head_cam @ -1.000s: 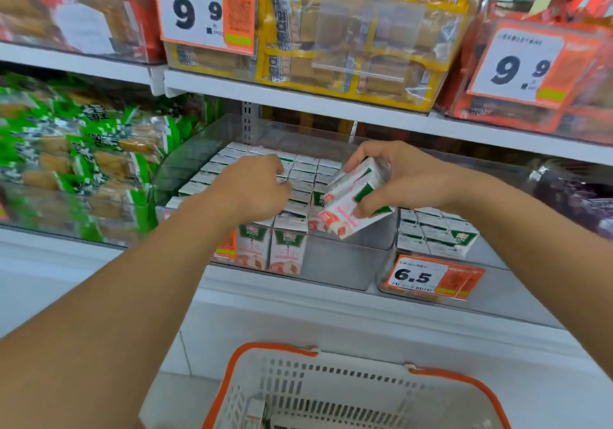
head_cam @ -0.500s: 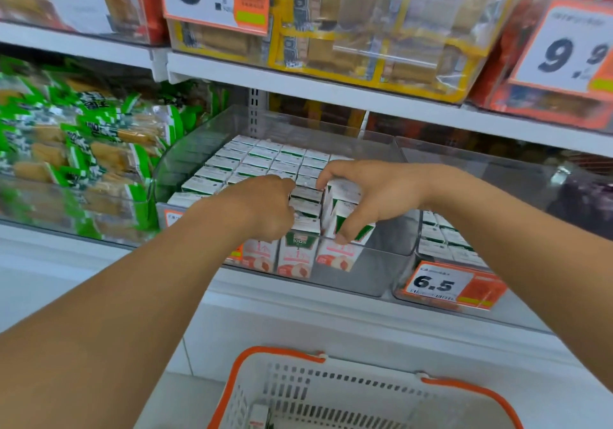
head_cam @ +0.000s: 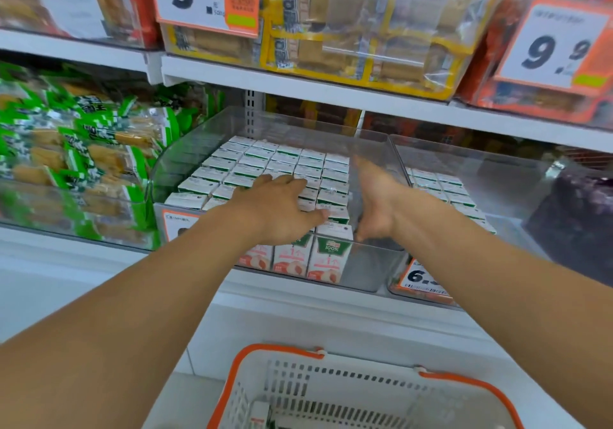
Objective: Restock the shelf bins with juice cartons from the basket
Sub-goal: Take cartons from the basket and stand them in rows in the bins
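Resting flat, the left hand (head_cam: 277,209) hides some juice cartons (head_cam: 285,163); the blurred right hand (head_cam: 374,203) seems spread, holding nothing.

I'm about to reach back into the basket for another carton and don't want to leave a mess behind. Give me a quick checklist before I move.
1. Left hand free: ok, fingers lie flat on the carton tops, gripping nothing.
2. Right hand free: ok, open beside the block, holding nothing.
3. Front juice cartons upright: ok, labels face out behind the clear bin wall.
4. Room left in this bin: ok, a gap shows along its right side.
5. Basket within reach: ok, directly below.
6. Stock left in basket: cannot tell, only one carton-like thing shows at the frame edge.
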